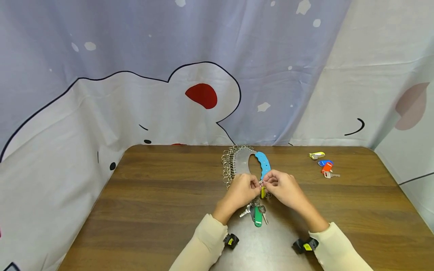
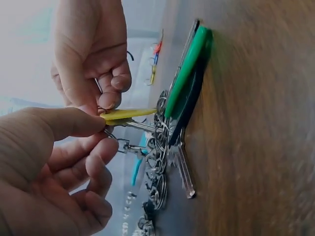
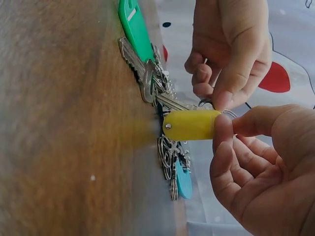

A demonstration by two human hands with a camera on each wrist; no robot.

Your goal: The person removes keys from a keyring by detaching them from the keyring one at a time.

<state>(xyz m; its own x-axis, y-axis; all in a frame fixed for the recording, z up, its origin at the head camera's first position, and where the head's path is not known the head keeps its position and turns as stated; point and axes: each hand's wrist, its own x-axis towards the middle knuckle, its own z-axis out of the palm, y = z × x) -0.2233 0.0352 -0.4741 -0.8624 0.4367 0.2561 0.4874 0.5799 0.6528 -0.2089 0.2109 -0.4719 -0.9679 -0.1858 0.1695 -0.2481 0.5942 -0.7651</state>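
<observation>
A yellow key tag [image 3: 189, 125] hangs with a metal key [image 2: 135, 123] from a small split ring [image 3: 230, 113]. My left hand [image 1: 242, 190] pinches this ring between thumb and fingers, close against the end of the tag. From the other side my right hand [image 1: 283, 188] grips the tag's ring end with thumb and forefinger. Just beyond both hands lies a grey crescent-shaped plate [image 1: 242, 161] with a blue handle [image 1: 263, 162] and many metal rings [image 1: 228, 165] along its outer edge. A green key tag [image 1: 258, 217], a dark tag and silver keys [image 1: 263, 213] lie nearer me.
At the back right of the wooden table [image 1: 162, 210] lie a yellow tag with a key [image 1: 317, 155], a blue tag [image 1: 324, 163], and a red tag [image 1: 327, 168] with a silver key [image 1: 330, 175]. A printed curtain [image 1: 135, 109] hangs behind the table's far edge.
</observation>
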